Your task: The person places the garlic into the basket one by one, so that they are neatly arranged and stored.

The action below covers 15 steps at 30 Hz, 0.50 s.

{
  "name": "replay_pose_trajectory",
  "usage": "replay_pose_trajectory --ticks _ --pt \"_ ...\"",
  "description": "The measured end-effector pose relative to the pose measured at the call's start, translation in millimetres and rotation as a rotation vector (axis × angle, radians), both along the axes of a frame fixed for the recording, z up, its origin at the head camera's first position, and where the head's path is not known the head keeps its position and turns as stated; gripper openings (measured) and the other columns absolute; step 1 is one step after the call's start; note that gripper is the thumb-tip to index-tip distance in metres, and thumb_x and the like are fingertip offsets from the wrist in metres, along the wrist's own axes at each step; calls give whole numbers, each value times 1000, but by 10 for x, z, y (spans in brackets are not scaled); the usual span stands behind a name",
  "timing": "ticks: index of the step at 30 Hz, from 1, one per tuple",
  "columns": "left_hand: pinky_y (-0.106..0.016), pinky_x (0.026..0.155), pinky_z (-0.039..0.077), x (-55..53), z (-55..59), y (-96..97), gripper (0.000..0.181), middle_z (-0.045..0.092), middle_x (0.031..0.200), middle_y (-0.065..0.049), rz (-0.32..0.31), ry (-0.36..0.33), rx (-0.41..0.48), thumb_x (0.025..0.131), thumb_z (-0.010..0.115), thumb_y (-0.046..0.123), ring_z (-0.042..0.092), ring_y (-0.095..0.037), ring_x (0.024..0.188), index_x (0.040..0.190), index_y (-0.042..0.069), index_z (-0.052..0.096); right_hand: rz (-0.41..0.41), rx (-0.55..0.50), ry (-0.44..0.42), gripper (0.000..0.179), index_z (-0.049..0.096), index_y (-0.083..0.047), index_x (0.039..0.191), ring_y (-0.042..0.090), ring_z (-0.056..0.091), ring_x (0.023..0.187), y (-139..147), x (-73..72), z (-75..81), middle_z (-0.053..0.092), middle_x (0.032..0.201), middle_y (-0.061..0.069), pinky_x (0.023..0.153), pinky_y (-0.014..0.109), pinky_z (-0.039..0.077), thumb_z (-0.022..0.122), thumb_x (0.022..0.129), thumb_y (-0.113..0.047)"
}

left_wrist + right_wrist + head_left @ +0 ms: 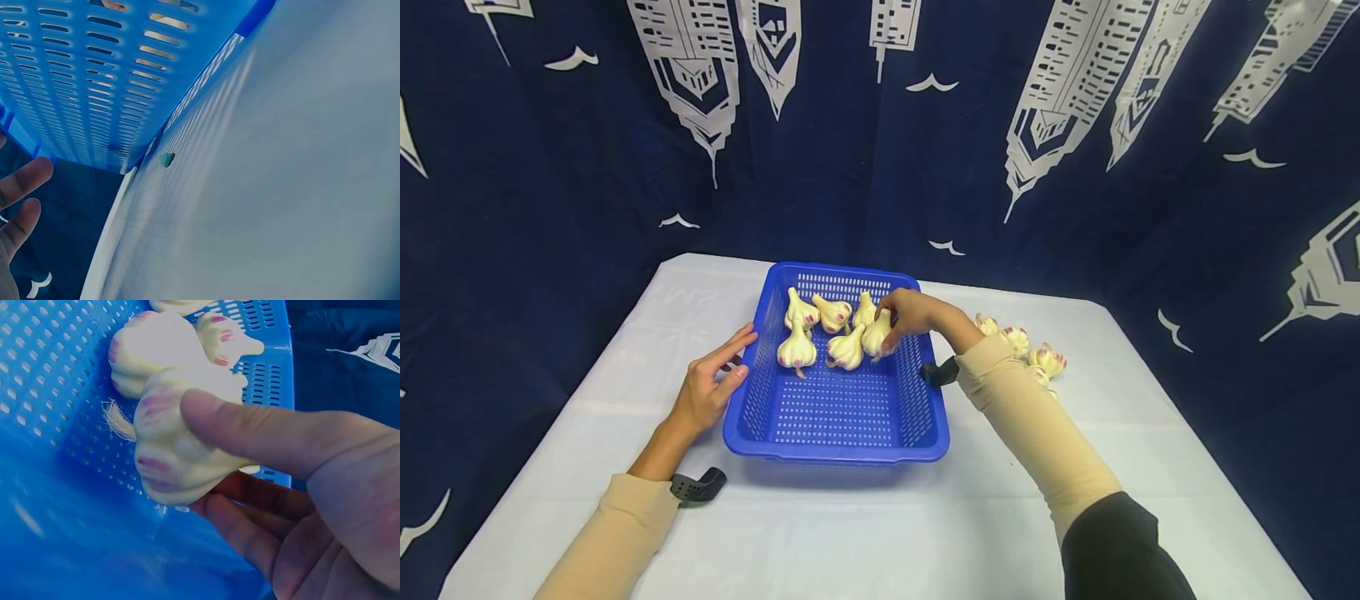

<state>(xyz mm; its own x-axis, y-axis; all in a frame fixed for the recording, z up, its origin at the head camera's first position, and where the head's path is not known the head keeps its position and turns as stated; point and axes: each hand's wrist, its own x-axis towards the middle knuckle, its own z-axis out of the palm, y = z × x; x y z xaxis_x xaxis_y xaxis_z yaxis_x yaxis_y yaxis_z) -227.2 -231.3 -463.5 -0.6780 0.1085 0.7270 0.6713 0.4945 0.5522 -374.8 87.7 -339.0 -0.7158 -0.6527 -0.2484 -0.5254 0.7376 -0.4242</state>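
A blue plastic basket (838, 453) with slotted walls stands on the white-covered table. Inside it, toward the far end, lie several garlic bulbs (796, 348) with pinkish marks. My right hand (913, 313) reaches over the basket's right side and pinches one garlic bulb (178, 447) between thumb and fingers, low beside the others. Stringy roots hang from that bulb in the right wrist view. At the left rim my left hand (706, 392) rests with its fingers extended against the basket and its thumb apart.
More garlic bulbs (1047, 360) lie on the table right of the basket, partly hidden behind the right forearm. A dark blue cloth (865, 192) with white building prints hangs behind the table (1045, 533). Under the left wrist view's basket wall lies a small green bit (166, 159).
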Motion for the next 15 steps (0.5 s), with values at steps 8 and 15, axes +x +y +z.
replay_pose_trajectory --ticks 8,15 --pt "-16 74 44 0 -12 5 47 52 143 -16 -6 -5 0 87 55 10 64 -29 90 132 -2 60 -23 128 89 57 66 -2 118 21 61 93 -95 17 -65 68 107 10 87 34 50 90 67 -16" --pt "-16 74 44 11 18 -6 47 52 143 -17 4 -10 -8 88 55 12 65 -31 91 133 -1 60 -24 168 117 59 66 -2 118 22 60 95 -152 36 -72 68 109 11 88 35 50 91 66 -15"
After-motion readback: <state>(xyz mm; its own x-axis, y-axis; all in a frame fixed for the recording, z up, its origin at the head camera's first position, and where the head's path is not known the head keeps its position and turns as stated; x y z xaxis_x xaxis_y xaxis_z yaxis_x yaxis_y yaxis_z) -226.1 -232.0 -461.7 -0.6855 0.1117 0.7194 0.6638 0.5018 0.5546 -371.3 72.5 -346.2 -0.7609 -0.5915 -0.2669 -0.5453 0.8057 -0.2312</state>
